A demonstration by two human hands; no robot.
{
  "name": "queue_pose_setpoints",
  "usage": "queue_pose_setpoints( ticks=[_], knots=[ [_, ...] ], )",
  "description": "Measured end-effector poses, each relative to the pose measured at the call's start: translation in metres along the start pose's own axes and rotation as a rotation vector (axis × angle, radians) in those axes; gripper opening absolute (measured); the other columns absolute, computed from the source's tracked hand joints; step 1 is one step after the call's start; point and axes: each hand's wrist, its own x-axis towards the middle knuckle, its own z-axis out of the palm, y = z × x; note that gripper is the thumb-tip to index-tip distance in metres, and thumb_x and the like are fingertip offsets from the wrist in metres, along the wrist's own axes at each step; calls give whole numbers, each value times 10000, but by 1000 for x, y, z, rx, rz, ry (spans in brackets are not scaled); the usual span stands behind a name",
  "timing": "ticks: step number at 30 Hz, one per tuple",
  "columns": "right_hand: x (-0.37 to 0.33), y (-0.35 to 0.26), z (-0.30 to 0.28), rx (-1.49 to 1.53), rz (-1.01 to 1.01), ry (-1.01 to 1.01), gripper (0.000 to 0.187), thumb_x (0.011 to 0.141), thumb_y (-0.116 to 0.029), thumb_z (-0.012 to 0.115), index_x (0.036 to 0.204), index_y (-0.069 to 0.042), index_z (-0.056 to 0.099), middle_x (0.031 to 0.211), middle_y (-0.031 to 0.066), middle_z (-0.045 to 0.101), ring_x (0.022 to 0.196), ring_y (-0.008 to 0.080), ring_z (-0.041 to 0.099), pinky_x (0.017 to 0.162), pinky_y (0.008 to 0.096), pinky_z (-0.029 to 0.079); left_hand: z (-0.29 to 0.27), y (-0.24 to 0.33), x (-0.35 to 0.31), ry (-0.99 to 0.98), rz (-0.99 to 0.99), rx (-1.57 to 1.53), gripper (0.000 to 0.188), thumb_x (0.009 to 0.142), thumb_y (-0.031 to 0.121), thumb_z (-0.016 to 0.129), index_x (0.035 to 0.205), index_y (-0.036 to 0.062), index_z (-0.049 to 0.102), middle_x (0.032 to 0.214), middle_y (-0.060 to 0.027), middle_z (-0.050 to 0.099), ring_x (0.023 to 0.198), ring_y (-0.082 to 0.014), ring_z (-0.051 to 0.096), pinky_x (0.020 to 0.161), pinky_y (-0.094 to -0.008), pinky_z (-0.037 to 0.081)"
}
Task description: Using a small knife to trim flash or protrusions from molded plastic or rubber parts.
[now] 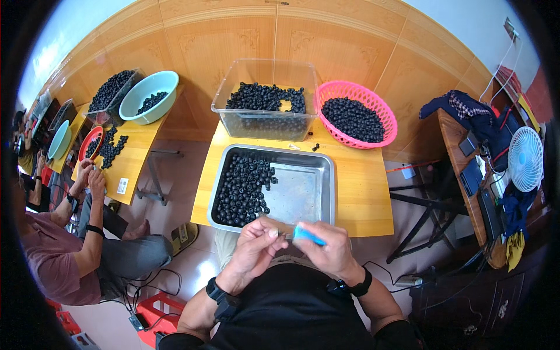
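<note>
My left hand is closed in a pinch just beyond my body, near the tray's front edge. What sits between its fingertips is too small to make out. Close beside it, my right hand grips a bright blue handle-like piece, its far end pointing toward the left fingers. Right in front of both hands is a shallow steel tray. Small round black parts, several with holes, cover its left half; the right half shows bare metal.
Behind the tray stand a clear plastic box and a pink basket, both holding black parts, on a yellow table. Another person works at the left table. A white fan and dark clothes are at right; cables cross the floor.
</note>
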Motion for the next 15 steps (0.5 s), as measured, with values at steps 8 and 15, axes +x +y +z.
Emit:
queue_pose_setpoints(
  ticks=[8,15],
  knots=[
    [-4,12,-6,115,281,133,350,957,-213,723,1199,38,684,949,87,732,812,82,630,718,249,518,7,6,-8,-59,11,89,104,946,88,694,1034,35,677,932,-103,674,791,-153,643,782,-321,598],
    [6,-3,0,215,246,-72,372,952,-213,732,1219,38,665,922,67,718,793,67,617,699,230,505,-2,3,-3,-54,-15,53,107,955,56,679,1056,23,673,975,-89,712,826,-145,693,809,-325,616]
  ],
)
